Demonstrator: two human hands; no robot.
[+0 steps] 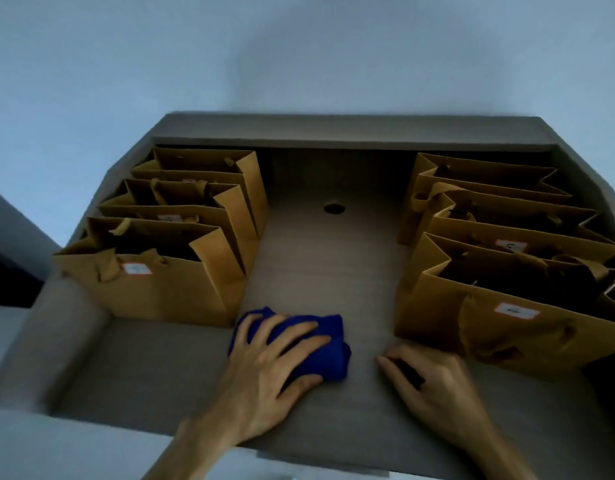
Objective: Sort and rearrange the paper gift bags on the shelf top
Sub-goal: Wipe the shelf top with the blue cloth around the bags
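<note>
Tan paper gift bags [153, 289], upright, white-labelled, in two rows; left hand [271, 362] spread on blue cloth [330, 348].

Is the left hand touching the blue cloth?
Touching. The head view shows the left hand lying on the blue cloth, fingers spread over its top.

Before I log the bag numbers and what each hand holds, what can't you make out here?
All in the head view:
- White label on the front left bag: too blurred to read.
- Right-hand bags: cut off by the frame's right edge.
- Bag insides: lost in shadow.
- Right hand: curled fingers cover a dark thing, unidentifiable.
- Blue cloth: partly under the left hand.
</note>
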